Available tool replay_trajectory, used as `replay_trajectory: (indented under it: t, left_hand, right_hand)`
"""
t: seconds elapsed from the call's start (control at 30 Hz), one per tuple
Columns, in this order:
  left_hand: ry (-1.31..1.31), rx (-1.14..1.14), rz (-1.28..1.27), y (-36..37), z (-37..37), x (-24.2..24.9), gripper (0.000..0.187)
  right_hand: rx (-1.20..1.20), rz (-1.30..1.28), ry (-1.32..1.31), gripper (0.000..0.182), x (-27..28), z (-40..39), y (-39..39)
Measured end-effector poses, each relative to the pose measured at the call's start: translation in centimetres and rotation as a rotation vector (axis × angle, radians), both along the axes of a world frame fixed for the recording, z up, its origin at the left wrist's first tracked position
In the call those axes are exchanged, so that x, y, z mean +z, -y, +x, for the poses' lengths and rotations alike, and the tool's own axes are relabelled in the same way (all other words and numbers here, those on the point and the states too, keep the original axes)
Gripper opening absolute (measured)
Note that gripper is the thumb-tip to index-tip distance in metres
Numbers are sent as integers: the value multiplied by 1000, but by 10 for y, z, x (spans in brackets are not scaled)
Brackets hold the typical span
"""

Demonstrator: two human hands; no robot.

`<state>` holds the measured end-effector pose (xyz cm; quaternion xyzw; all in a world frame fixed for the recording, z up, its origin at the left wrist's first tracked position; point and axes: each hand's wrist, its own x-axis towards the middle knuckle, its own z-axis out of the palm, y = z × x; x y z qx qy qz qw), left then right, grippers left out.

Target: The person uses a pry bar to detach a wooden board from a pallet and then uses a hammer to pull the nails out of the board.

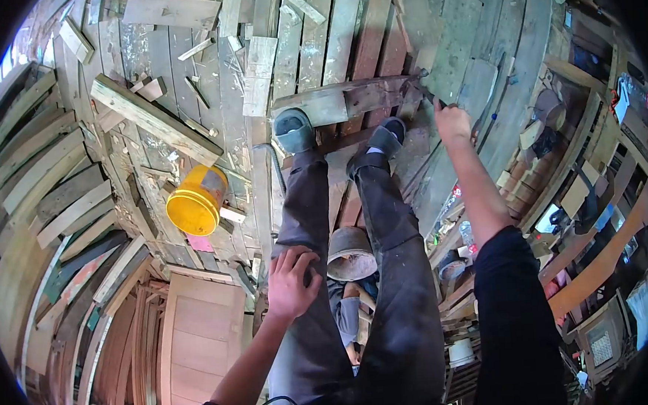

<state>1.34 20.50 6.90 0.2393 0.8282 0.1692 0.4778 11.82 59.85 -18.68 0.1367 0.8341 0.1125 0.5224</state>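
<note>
My left hand (293, 284) rests on my left thigh near the knee, its fingers spread over the dark trouser leg. My right hand (454, 124) is stretched forward and closed around a thin, dark hammer-like tool (427, 92), mostly hidden by the fingers. The tool's far end is by the right end of a worn wooden plank (318, 106). Both my sandalled feet are at this plank's near edge. Reddish boards (368, 44) lie side by side beyond and under it.
A yellow bucket (192, 210) lies tipped on the left, near a thick timber (155, 116) and wood scraps. A dirty bucket (352, 254) is between my legs, with part of another person (348, 316) below it. Stacked boards (64, 196) line the left; cluttered shelves (590, 179) stand right.
</note>
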Motion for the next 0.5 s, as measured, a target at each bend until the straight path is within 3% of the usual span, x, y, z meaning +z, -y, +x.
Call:
replay_trajectory:
  t: [0.1, 0.17, 0.5]
  left_hand:
    - [0, 2, 0, -2, -1, 0, 26]
    - [-5, -3, 2, -2, -3, 0, 26]
    - [-7, -19, -19, -4, -5, -2, 27]
  right_hand:
    - [-33, 2, -14, 49, -4, -3, 4]
    - [-188, 0, 54, 48, -8, -8, 4]
    - [-168, 6, -40, 53, -6, 9, 23]
